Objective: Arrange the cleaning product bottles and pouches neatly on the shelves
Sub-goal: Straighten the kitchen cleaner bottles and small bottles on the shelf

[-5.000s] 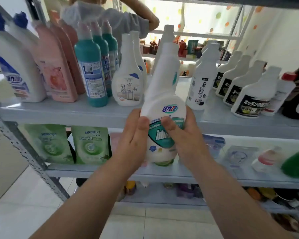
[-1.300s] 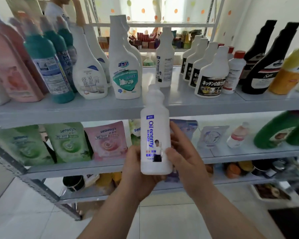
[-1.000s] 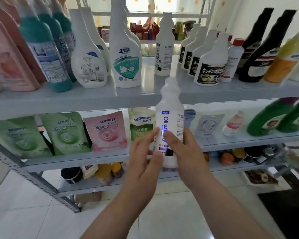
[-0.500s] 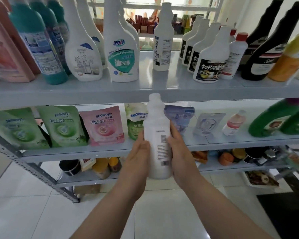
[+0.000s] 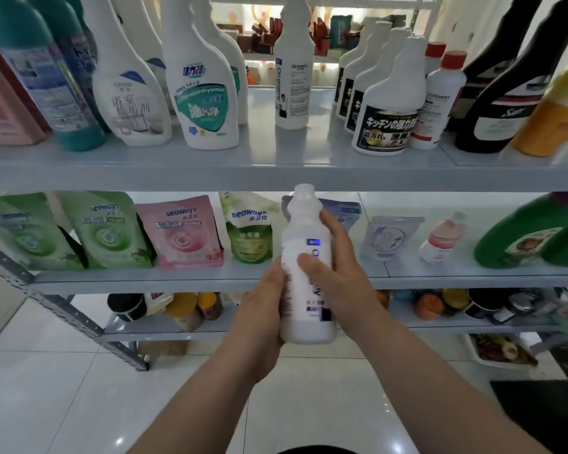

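You've got the white cylindrical plastic bottle (image 5: 300, 221) upright at frame centre, below the front lip of the grey metal upper shelf (image 5: 210, 178). Left hand (image 5: 264, 309) wraps its lower left side. Right hand (image 5: 341, 280) has the thumb across the front and fingers curled behind, so both grips are firm. The blue label faces right and is half hidden by your thumb. I'd rotate it to face front before lifting. The likely slot is the bare shelf patch in front of the matching white labelled bottle (image 5: 292, 77), upper centre. Clear the lip with the base and set it down flat. Don't clip the white teal-label spray bottle (image 5: 204, 103) or the black-label white bottle (image 5: 386, 126) on either side.
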Tool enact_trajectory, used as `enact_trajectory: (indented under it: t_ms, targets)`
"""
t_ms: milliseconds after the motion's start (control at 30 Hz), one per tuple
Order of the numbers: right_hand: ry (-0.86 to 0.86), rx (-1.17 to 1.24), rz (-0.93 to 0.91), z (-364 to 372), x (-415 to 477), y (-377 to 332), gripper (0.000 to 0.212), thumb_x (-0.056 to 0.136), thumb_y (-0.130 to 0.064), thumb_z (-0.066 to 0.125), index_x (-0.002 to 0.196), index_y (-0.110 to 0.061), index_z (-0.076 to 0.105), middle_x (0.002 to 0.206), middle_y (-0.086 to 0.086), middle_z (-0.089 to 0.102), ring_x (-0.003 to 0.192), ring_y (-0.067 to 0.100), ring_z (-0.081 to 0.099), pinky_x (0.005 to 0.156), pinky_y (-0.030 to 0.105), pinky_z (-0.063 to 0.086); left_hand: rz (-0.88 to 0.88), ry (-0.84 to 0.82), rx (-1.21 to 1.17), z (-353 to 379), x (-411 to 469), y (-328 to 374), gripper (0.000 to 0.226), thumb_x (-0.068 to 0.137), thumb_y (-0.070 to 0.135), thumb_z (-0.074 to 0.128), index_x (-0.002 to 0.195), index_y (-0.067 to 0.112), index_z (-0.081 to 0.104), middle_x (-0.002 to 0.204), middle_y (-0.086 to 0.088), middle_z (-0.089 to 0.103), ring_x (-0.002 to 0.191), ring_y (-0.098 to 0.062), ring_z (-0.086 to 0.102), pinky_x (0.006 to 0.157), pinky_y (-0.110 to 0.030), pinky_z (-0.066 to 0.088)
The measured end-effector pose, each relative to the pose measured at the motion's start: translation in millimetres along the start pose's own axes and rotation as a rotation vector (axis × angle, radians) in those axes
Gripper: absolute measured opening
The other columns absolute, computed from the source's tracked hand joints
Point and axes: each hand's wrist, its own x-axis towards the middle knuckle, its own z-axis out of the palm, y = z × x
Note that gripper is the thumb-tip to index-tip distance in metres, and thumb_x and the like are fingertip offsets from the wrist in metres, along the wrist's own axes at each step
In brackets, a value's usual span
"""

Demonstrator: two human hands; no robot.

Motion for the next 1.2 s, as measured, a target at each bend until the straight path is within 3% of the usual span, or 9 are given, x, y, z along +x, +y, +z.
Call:
enact_trajectory:
  t_ms: [167, 300, 400, 600, 667, 767, 867, 1033, 1200]
  targets:
    - [0.056, 0.648, 0.453, -8.0, -0.4, -2.9, 0.026, 0.097, -0.025, 0.043, 0.11, -0.012, 0.061, 0.094, 0.015, 0.066, 0.073, 0.028, 0.068, 0.066, 0.038, 0.058, 0.1, 0.032, 0.256, -2.4, -2.2, 2.9, 0.045, 0.106, 0.016, 0.047, 0.125, 0.055, 0.059, 0.104, 0.003, 0.07, 0.096, -0.015, 0.071, 0.079, -0.036, 0.061]
    - [-0.026, 0.782, 0.511, -5.1, -5.1, -0.6, 0.039, 0.097, -0.036, 0.047, 0.117, -0.007, 0.063, 0.084, 0.015, 0.068, 0.065, 0.027, 0.068, 0.058, 0.033, 0.059, 0.077, 0.111, 0.15, 4.7, 0.7, -4.4, 0.028, 0.101, 0.016, 0.055, 0.124, 0.031, 0.061, 0.115, -0.009, 0.067, 0.096, -0.024, 0.072, 0.071, -0.036, 0.06]
    - [0.003, 0.725, 0.428, 2.3, -9.4, 4.4, 0.042, 0.096, -0.037, 0.053, 0.125, -0.007, 0.061, 0.094, 0.016, 0.071, 0.074, 0.027, 0.071, 0.064, 0.034, 0.061, -0.102, 0.023, 0.011, 5.7, 1.4, -12.7, 0.03, 0.102, 0.027, 0.049, 0.128, 0.015, 0.058, 0.114, -0.012, 0.074, 0.1, -0.029, 0.073, 0.082, -0.047, 0.06]
    - [-0.092, 0.245, -0.003, -2.8, -16.4, 13.1, 0.047, 0.084, -0.024, 0.048, 0.13, -0.035, 0.053, 0.118, 0.006, 0.069, 0.104, 0.026, 0.07, 0.082, 0.044, 0.061, -0.022, -0.308, 0.26, -24.4, 7.8, -26.7, 0.074, 0.073, 0.041, 0.075, 0.138, 0.016, 0.05, 0.118, -0.013, 0.071, 0.104, -0.033, 0.071, 0.077, -0.049, 0.061]
    - [-0.141, 0.157, -0.06, -5.4, -20.3, 9.1, 0.046, 0.085, -0.02, 0.049, 0.128, -0.036, 0.054, 0.114, 0.001, 0.069, 0.101, 0.017, 0.07, 0.076, 0.032, 0.059, 0.083, -0.188, 0.422, -29.8, 10.6, -30.0, 0.074, 0.069, 0.036, 0.084, 0.134, 0.023, 0.051, 0.119, -0.008, 0.07, 0.106, -0.024, 0.07, 0.087, -0.046, 0.06]
    - [-0.012, -0.138, -0.114, -9.2, -22.2, 2.2, 0.04, 0.081, -0.045, 0.06, 0.119, -0.034, 0.057, 0.113, -0.002, 0.062, 0.098, 0.009, 0.064, 0.073, 0.026, 0.056, 0.204, 0.061, 0.712, -38.5, 11.0, -33.0, 0.073, 0.066, 0.024, 0.093, 0.12, 0.033, 0.046, 0.109, 0.006, 0.066, 0.084, -0.004, 0.068, 0.066, -0.022, 0.059]
    - [0.164, -0.381, -0.155, -15.7, -18.5, -9.0, 0.037, 0.088, -0.051, 0.064, 0.115, -0.027, 0.055, 0.103, 0.001, 0.059, 0.087, 0.012, 0.058, 0.064, 0.013, 0.047, 0.271, 0.192, 0.85, -50.2, 12.6, -39.9, 0.082, 0.061, 0.03, 0.096, 0.119, 0.04, 0.04, 0.108, 0.019, 0.058, 0.088, -0.002, 0.064, 0.066, -0.023, 0.059]
    - [0.089, -1.009, -0.051, -19.8, -10.5, -27.5, 0.041, 0.099, -0.064, 0.042, 0.098, -0.023, 0.046, 0.079, -0.003, 0.055, 0.069, 0.013, 0.051, 0.056, 0.033, 0.037, 0.423, 0.267, 1.153, -67.0, 16.4, -48.9, 0.086, 0.058, 0.044, 0.092, 0.128, 0.037, 0.044, 0.114, 0.013, 0.053, 0.104, -0.014, 0.054, 0.08, -0.036, 0.054]
    - [0.129, -1.179, -0.124, -12.9, -4.2, -25.1, 0.034, 0.108, -0.044, 0.032, 0.086, -0.021, 0.045, 0.067, -0.004, 0.045, 0.071, 0.027, 0.05, 0.053, 0.034, 0.028, 0.428, 0.196, 1.26, -75.7, 14.0, -41.2, 0.088, 0.06, 0.047, 0.089, 0.135, 0.037, 0.044, 0.113, 0.013, 0.05, 0.101, -0.015, 0.053, 0.078, -0.034, 0.053]
